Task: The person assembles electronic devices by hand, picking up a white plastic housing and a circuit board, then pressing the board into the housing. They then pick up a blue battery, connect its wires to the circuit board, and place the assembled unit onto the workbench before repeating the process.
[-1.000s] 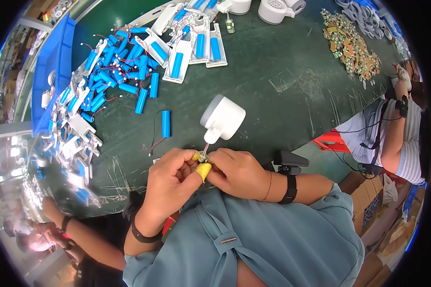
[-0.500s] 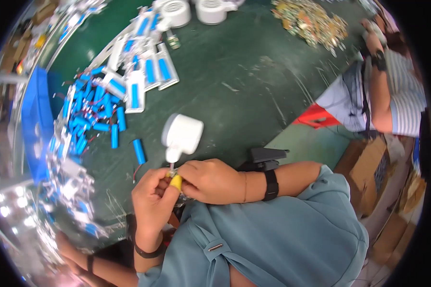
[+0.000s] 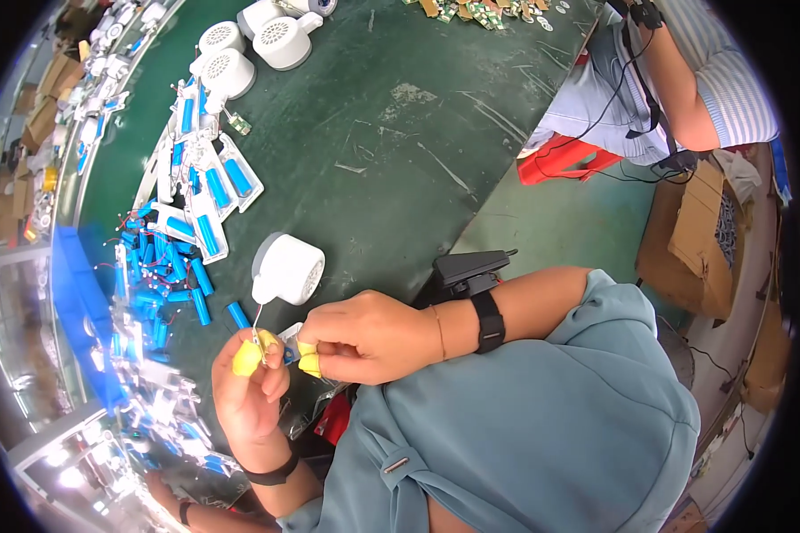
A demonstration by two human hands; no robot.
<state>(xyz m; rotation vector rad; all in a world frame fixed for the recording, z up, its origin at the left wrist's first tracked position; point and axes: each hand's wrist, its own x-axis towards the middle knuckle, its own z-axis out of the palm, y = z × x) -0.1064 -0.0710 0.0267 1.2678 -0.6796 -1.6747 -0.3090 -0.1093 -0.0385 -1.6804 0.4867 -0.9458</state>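
The hands have parted: where both met over the wired end of the housing (image 3: 292, 269) a second ago, the left hand (image 3: 247, 382) now has it alone, left of centre in the frame. Its thumb and fingertips pinch the small piece (image 3: 260, 344) at the end of the wire (image 3: 258, 317). The right hand (image 3: 369, 338) is drawn back a little, thumb and forefinger close together; whether anything sits between them I cannot tell. I judge that the left is steadying the piece and the right is free of it for now. The housing lies on the table (image 3: 391, 178) just above the hands. The view has also swung, so things sit further left.

As for containers, the blue bin (image 3: 76, 289) stands at the left edge (its contents are too blurred to name). Shallow white cases (image 3: 249, 201) in the upper left each cradle a blue cell (image 3: 237, 178), and loose cells (image 3: 200, 277) lie heaped below them. At the right, an open carton (image 3: 676, 275) holds grey stuff (image 3: 726, 228).
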